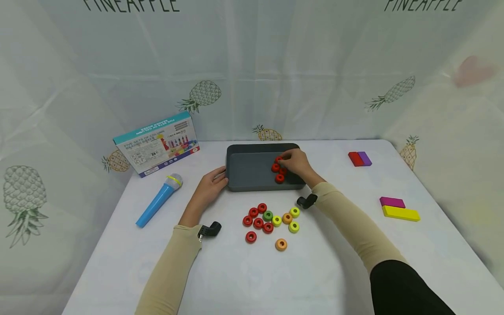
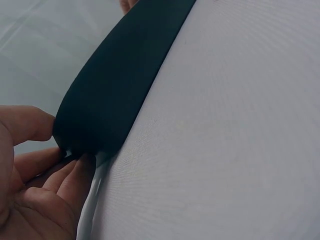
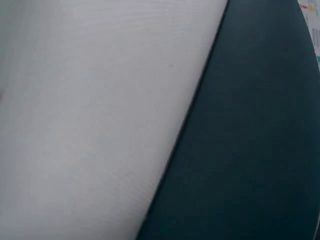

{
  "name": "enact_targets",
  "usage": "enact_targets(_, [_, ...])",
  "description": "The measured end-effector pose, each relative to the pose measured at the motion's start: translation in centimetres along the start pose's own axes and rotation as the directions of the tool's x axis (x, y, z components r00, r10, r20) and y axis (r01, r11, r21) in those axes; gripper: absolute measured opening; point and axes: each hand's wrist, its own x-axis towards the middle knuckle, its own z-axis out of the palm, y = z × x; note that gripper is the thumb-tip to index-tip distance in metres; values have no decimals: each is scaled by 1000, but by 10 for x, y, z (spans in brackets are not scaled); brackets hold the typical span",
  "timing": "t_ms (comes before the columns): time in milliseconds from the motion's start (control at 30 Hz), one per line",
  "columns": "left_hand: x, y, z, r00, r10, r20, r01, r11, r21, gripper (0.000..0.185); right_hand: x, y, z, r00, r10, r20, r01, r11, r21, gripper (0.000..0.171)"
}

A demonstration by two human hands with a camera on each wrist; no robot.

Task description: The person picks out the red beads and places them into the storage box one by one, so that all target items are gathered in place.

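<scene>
A dark grey tray point(image 1: 248, 173) stands at the middle of the white table point(image 1: 244, 271). My left hand point(image 1: 222, 177) grips its near-left corner; in the left wrist view the thumb point(image 2: 27, 122) and fingers point(image 2: 67, 175) pinch the tray point(image 2: 120, 75) at that corner. My right hand point(image 1: 284, 162) reaches into the tray's right part, fingers curled over a small group of red rings point(image 1: 280, 178). In front of the tray lie several loose rings point(image 1: 267, 218): red, green, yellow and orange. The right wrist view holds only the tray floor point(image 3: 250, 150) and the table point(image 3: 100, 100).
A printed toy box point(image 1: 157, 143) stands at the back left, and a blue toy microphone point(image 1: 159, 200) lies before it. Red and purple blocks point(image 1: 359, 159) sit at the back right. Magenta point(image 1: 392, 202) and yellow point(image 1: 400, 213) blocks lie at the right edge.
</scene>
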Motion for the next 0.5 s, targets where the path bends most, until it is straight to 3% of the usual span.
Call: enact_targets(500, [-1,-1,0,1000,9,10,-9,1000,-11,55,-10,-7,-11,999,-32,-6,32,999,22,40])
